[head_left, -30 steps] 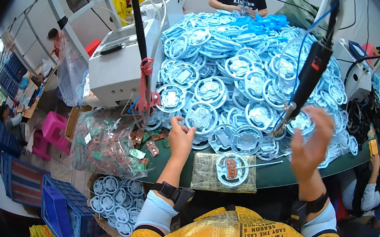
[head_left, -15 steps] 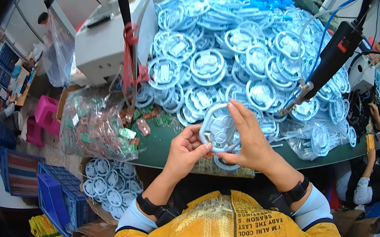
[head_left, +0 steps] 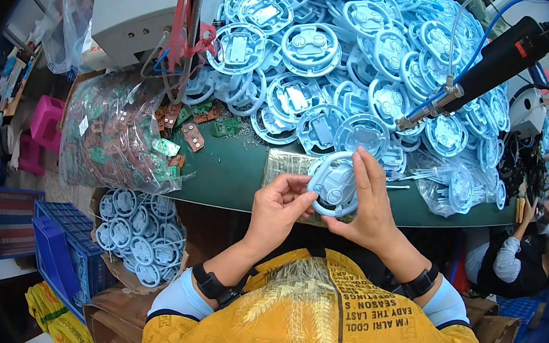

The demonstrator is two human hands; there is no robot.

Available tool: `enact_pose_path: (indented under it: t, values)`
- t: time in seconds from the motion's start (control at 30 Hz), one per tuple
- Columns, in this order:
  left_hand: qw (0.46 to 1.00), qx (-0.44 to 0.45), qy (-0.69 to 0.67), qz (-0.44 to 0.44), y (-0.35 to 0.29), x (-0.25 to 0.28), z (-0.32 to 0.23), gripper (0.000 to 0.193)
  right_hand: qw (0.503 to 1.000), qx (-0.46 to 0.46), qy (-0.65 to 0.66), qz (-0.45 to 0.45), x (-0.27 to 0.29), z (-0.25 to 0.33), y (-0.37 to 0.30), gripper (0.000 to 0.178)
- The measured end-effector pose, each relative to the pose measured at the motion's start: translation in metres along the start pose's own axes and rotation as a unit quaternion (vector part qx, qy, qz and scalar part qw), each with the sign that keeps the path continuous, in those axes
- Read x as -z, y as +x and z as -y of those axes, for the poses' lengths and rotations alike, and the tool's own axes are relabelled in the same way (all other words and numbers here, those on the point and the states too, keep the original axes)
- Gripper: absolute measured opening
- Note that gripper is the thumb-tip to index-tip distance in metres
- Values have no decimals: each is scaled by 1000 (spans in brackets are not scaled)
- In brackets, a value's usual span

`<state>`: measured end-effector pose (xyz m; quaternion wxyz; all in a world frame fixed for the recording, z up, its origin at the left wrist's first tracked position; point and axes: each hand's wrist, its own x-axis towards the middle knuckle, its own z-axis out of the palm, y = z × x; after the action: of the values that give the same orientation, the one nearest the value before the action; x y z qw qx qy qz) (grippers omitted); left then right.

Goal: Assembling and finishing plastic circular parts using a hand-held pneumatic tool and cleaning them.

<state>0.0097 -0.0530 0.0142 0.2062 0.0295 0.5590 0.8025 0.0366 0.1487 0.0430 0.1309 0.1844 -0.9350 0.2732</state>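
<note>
Between my two hands I hold a light blue plastic toy steering wheel (head_left: 334, 190), tilted, just above the near edge of the table. My left hand (head_left: 279, 207) grips its left rim with thumb and bent fingers. My right hand (head_left: 372, 205) closes on the right rim, fingers up along the side and thumb below. Beyond my hands rises a large heap of similar steering wheels (head_left: 309, 48). A taped rectangular pad (head_left: 285, 167) lies on the green table (head_left: 227, 173) behind my left hand. To the right hangs a black electric screwdriver (head_left: 500, 61), its tip pointing down-left.
At left, a clear bag of circuit boards (head_left: 115, 131) lies beside loose boards (head_left: 192, 136) and scattered screws. A white machine (head_left: 144, 14) stands behind. Below left are a carton of steering wheels (head_left: 140, 238) and blue crates (head_left: 76, 244). A co-worker (head_left: 523, 254) sits at far right.
My view has shifted, so the table and heap appear higher in the picture. The steering wheel is turned more edge-on, and both hands still hold it.
</note>
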Motion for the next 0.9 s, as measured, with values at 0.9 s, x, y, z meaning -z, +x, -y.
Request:
enact_pose_path:
  t: [0.9]
  values:
    - [979, 160, 114, 61, 26, 17, -15, 39, 955, 22, 52, 290, 34, -33, 35, 110]
